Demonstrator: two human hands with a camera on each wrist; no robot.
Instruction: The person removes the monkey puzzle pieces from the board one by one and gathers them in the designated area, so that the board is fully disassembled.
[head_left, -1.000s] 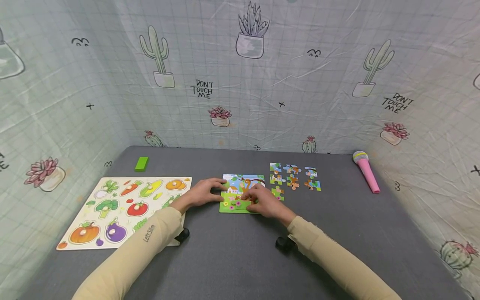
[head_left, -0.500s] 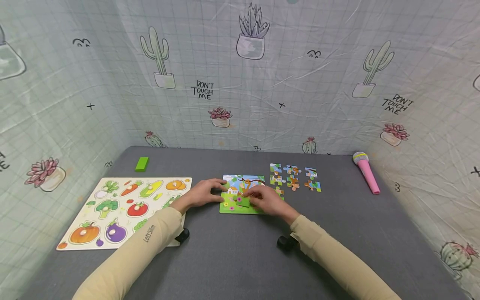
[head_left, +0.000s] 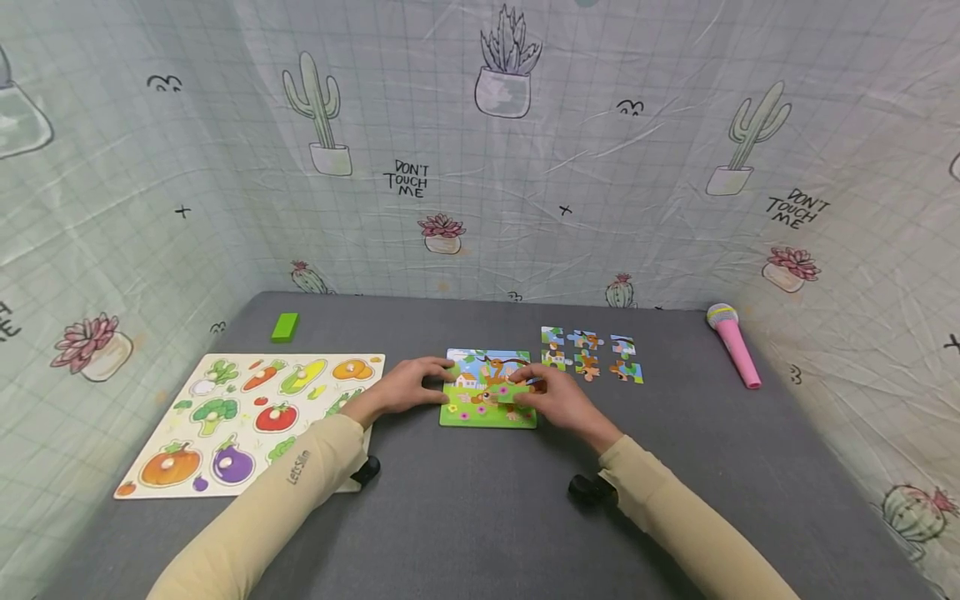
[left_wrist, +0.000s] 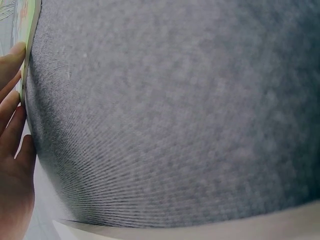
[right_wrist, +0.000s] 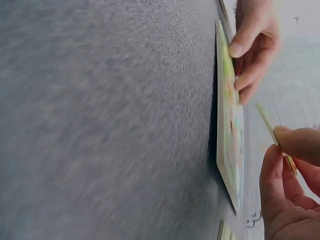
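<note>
Above a small picture puzzle board (head_left: pixel 471 419) in the head view, my right hand (head_left: pixel 561 400) pinches a green puzzle piece (head_left: pixel 510 391) between thumb and fingers. The right wrist view shows that puzzle piece (right_wrist: pixel 268 121) tilted and clear of the board. At the board's left edge rests my left hand (head_left: pixel 405 386), fingers extended and spread, the fingertips touching the rim. Several loose puzzle pieces (head_left: pixel 587 364) lie on the grey table just beyond and right of the right hand, which hides part of that group.
A cream vegetable puzzle board (head_left: pixel 246 417) lies at the left, partly under the left sleeve. Behind it sits a green block (head_left: pixel 285 327). A pink toy microphone (head_left: pixel 738 352) lies at the far right. A patterned cloth (head_left: pixel 570 167) hangs behind the table.
My right hand has lifted the green piece off the lower part of the board and moved right with it. The picture beneath shows more. My left hand has stayed in place.
</note>
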